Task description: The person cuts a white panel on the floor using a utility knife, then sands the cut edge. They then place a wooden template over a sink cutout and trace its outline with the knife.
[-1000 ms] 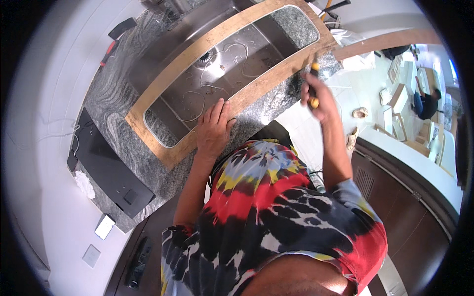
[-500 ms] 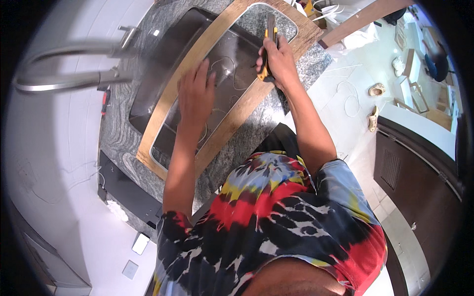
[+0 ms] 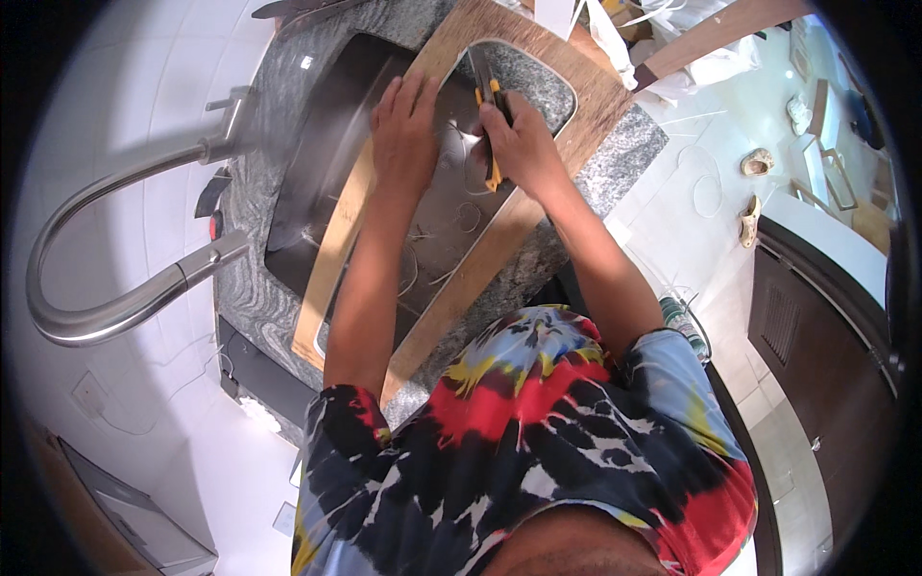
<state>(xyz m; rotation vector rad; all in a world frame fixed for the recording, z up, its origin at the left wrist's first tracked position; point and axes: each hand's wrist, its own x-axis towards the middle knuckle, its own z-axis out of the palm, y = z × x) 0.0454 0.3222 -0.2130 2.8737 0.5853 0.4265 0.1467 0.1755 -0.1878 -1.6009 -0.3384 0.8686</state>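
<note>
A wooden frame (image 3: 453, 300) with a long rounded opening lies at a slant across the dark sink (image 3: 300, 173); a thin pale strip runs along its inner edge. My left hand (image 3: 403, 144) rests on the frame's far-left side, fingers stretched out and holding nothing. In my right hand (image 3: 523, 152) is a yellow-and-black utility knife (image 3: 496, 94), its blade pointing away from me at the upper end of the opening. Cut strands of thin pale string lie in the sink; I cannot make out whether the blade touches the strip.
Grey stone countertop (image 3: 252, 274) surrounds the sink. A curved metal faucet (image 3: 72, 322) reaches out on the left. White plastic bags (image 3: 715, 58) lie at the upper right beside a wooden bar (image 3: 701, 48). Clogs (image 3: 750, 221) stand on the floor near a dark door (image 3: 807, 317).
My left hand has moved away from me onto the frame's left side. My right hand has shifted slightly left and nearer with the utility knife. The view has shifted too.
</note>
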